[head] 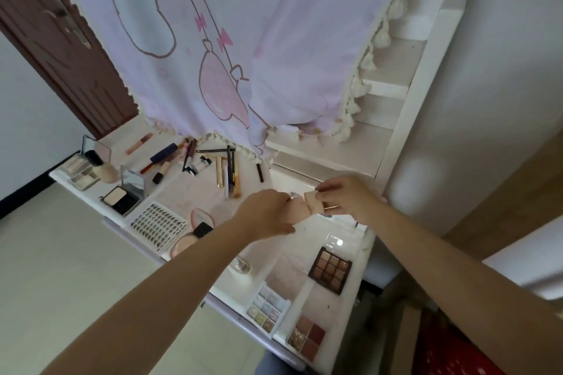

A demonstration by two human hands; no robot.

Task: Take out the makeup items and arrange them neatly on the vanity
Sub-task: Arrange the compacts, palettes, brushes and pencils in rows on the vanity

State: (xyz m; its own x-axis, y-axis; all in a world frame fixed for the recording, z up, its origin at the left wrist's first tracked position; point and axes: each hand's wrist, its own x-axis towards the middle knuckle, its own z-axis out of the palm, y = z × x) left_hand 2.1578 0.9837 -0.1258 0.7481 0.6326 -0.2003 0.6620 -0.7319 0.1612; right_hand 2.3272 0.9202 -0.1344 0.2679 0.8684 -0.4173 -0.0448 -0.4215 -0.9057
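Observation:
My left hand (268,211) grips a soft pink pouch (300,209) over the middle of the white vanity (316,231). My right hand (347,196) pinches a beige makeup sponge (313,200) at the pouch's right edge, with a thin gold stick (332,207) under its fingers. Spread on the vanity are a brown eyeshadow palette (330,269), a pastel palette (268,307), a reddish quad palette (307,338), a false-lash card (158,222), an open black compact (118,199) and several pencils and tubes (210,164).
A pink-and-white cartoon cloth (231,39) with tassels hangs over the mirror down to the vanity's back. A foundation bottle (102,166) and small cases stand at the far left end. White shelves (387,85) rise on the right. A brown door (54,39) is at left.

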